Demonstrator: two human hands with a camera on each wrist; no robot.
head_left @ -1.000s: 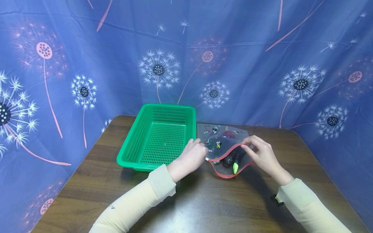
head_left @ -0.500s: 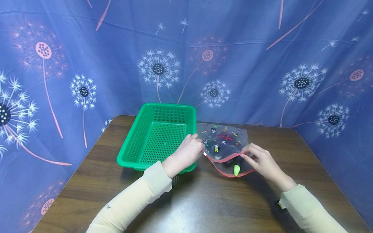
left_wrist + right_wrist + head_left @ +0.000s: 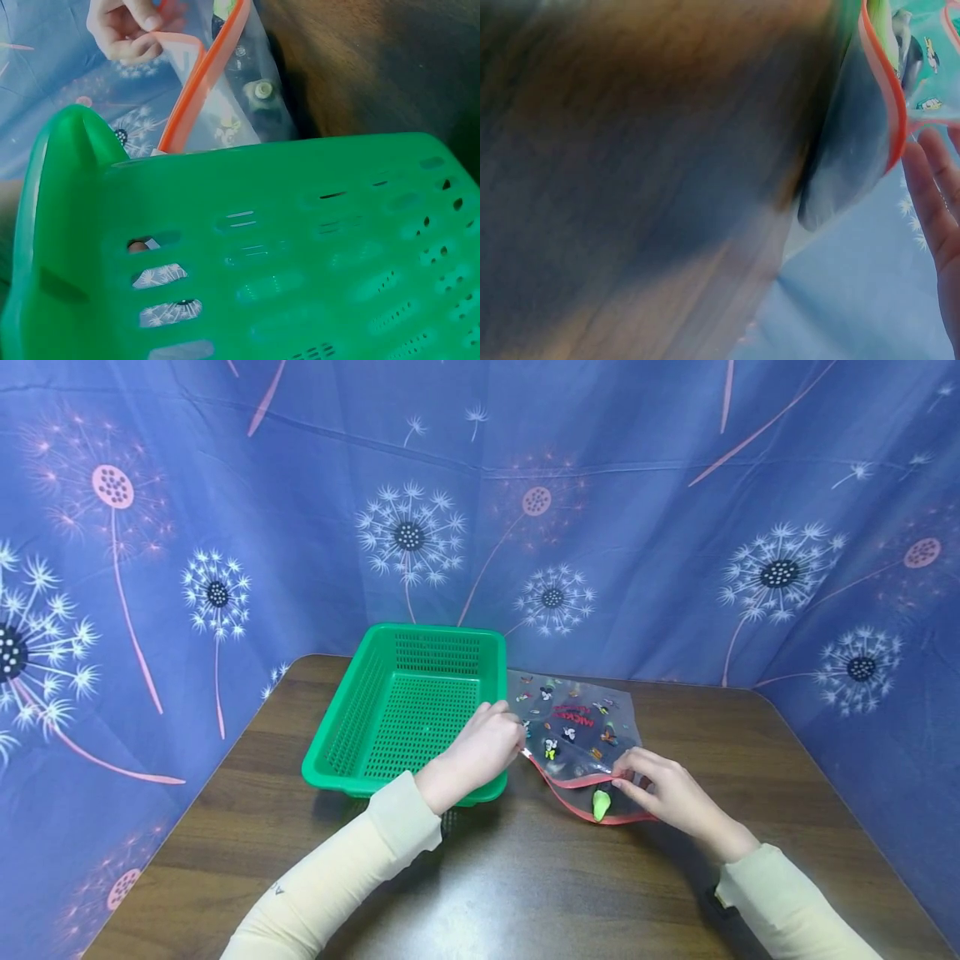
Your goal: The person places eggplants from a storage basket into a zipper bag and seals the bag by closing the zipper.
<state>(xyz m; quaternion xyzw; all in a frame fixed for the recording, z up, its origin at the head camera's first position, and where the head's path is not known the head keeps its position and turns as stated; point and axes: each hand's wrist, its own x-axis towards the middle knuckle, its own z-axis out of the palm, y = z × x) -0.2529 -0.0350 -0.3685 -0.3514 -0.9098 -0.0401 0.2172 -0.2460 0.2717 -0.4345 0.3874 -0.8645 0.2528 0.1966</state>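
A clear zip bag (image 3: 577, 718) with cartoon prints and a red zip edge lies right of the green basket, its mouth gaping toward the front. My left hand (image 3: 480, 747) pinches the bag's left corner by the white slider (image 3: 527, 753); its fingertips are partly hidden. At the mouth's right side, my right hand (image 3: 667, 789) pinches the upper red edge between thumb and fingers. Inside the bag, a light green tip (image 3: 601, 805) shows at the opening, and dark things lie behind it, mostly covered. The left wrist view also shows the red-orange zip edge (image 3: 191, 97).
The green perforated basket (image 3: 405, 785) stands at the left under my left forearm, its wall (image 3: 262, 202) filling much of the left wrist view. Everything rests on a brown wooden table (image 3: 525, 893). A blue dandelion-print curtain (image 3: 637, 527) closes off the back and sides.
My right hand has drawn the bag's upper edge down toward the front, so the mouth is narrower and the dark contents are more covered. My left hand has shifted slightly left.
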